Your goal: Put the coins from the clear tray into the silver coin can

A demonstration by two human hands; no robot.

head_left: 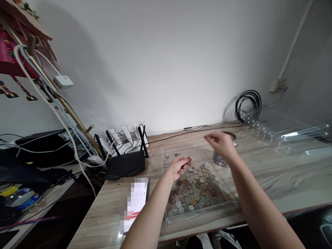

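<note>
My left hand (177, 168) is over a clear acrylic tray (199, 211), its thumb and fingers pinched on a coin (189, 161). Many silver and brass-coloured coins (196, 196) lie spread across the tray, thickest toward its near edge. A few more coins (166, 161) line its left side, and a small dark item (177, 154) rests near the back. Slightly blurred, my right hand (220, 143) is raised beside the tray, in front of a round patterned tin (220, 160). Its fingertips are pressed together; what they hold, if anything, I cannot make out.
A black router (126, 165) with antennas stands at the left, with a phone (136, 204) lit in front of it. Coiled black cable (248, 105) leans on the wall near clear acrylic parts (269, 133). White cables (74, 145) hang at the left.
</note>
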